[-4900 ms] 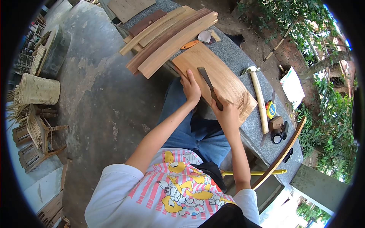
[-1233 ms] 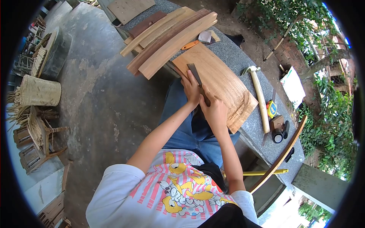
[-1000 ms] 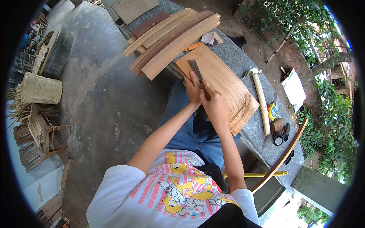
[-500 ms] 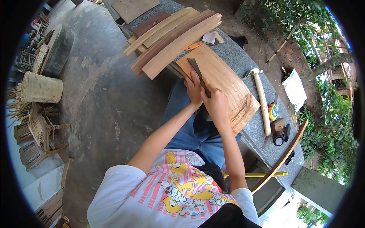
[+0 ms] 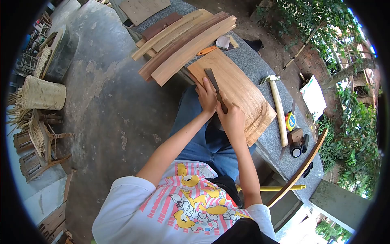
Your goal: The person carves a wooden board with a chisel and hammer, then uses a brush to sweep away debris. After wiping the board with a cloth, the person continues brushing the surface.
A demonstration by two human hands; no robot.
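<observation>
Holding chisel (image 5: 214, 84) flat on board (image 5: 239, 93), stone worktop (image 5: 264, 65).
Right hand (image 5: 231, 118) grip closed around chisel handle; left hand (image 5: 206, 96) fingers pressing board edge beside blade.

- A person sits at a grey stone table (image 5: 260, 67), seen from above their head.
- The right hand (image 5: 230, 118) grips the dark handle of a chisel (image 5: 214, 86), whose flat blade points toward 11 o'clock.
- The left hand (image 5: 206, 96) presses flat on the near edge of a wide wooden board (image 5: 239, 91), just beside the chisel, at its 9 o'clock.
- A stack of curved wooden slats (image 5: 183, 42) lies at 11 o'clock from the board, overhanging the table edge.
- A hammer (image 5: 277, 107) with a pale handle lies at 3 o'clock from the board; a yellow tape measure (image 5: 290, 120) sits just beyond it.
- A woven basket (image 5: 38, 94) stands on the concrete floor, far off at 9 o'clock.
</observation>
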